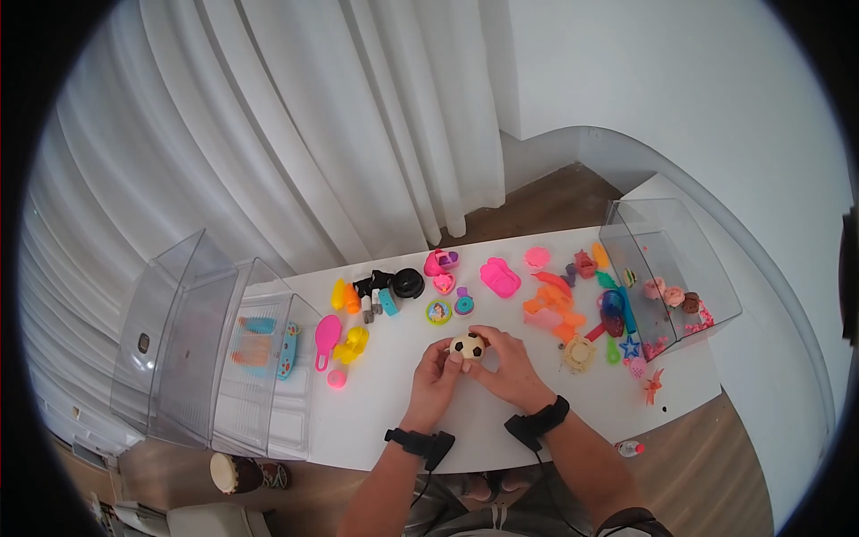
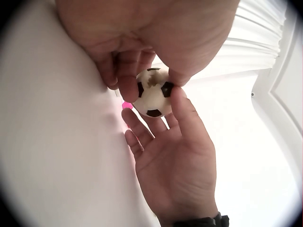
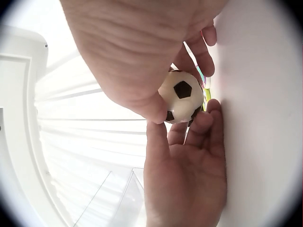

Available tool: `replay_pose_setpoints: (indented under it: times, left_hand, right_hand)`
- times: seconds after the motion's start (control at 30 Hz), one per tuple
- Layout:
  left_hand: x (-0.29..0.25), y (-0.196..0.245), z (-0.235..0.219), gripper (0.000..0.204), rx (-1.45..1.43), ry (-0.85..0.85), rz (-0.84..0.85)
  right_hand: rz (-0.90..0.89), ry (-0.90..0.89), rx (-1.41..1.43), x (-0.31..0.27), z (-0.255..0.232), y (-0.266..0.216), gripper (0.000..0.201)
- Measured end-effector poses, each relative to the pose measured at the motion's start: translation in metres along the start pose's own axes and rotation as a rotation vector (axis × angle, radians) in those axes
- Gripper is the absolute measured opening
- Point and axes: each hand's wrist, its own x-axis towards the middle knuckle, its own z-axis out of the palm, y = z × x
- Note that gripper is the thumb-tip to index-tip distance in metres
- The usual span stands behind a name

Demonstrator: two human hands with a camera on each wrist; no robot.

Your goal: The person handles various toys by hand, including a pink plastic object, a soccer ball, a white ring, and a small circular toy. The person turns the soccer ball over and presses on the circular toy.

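Note:
A small white toy soccer ball point(image 1: 467, 346) with black patches is held between both hands, low over the white table point(image 1: 376, 421). My left hand point(image 1: 434, 378) grips its left side, thumb against the ball and fingers curled round it. On the other side my right hand point(image 1: 512, 365) holds it too, thumb and fingertips on its surface. A rough brownish mark shows on the soccer ball point(image 2: 154, 101) in the left wrist view. Nearest beyond the hands are a round green-rimmed toy point(image 1: 438, 311) and a teal and purple toy point(image 1: 463, 302).
At the left, a clear drawer bin point(image 1: 268, 421) holds a few toys; another clear bin point(image 1: 716, 309) stands at the right. Between them lie a pink paddle point(image 1: 327, 336), yellow duck toy point(image 1: 352, 345), black round toy point(image 1: 408, 283), pink car-shaped toy point(image 1: 500, 277) and orange pieces point(image 1: 557, 309).

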Motion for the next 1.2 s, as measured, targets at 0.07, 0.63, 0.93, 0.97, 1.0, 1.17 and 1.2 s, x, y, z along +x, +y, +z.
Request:
replay_pose_setpoints:
  times: [0.07,0.63,0.93,0.97,1.0,1.17,1.2]
  left_hand:
    - [0.002,-0.004,-0.008,0.034,0.009,0.002,-0.054]
    - [0.002,0.005,-0.007,0.066,0.049,-0.196,0.008]
    - [0.001,0.005,-0.002,0.083,0.152,-0.132,-0.037]
    - [0.001,0.002,-0.001,0.083,0.154,-0.132,-0.036]
    - [0.002,-0.003,-0.001,0.090,0.168,-0.116,0.017]
    - [0.002,-0.006,-0.001,0.107,0.198,-0.123,0.086]
    - [0.001,-0.004,-0.001,0.107,0.289,-0.116,0.113]
  right_hand:
    - [-0.013,-0.010,0.035,0.001,-0.002,-0.002,0.048]
    - [0.342,-0.073,0.308,0.001,-0.006,-0.001,0.066]
    - [0.141,-0.021,0.237,0.001,-0.005,-0.002,0.053]
    - [0.090,0.019,0.208,0.000,-0.005,-0.006,0.064]
    - [0.088,0.019,0.209,0.001,-0.006,-0.007,0.064]
    - [0.000,0.022,0.073,0.002,-0.005,-0.007,0.070]
    - [0.001,0.024,0.073,0.000,-0.004,-0.005,0.070]
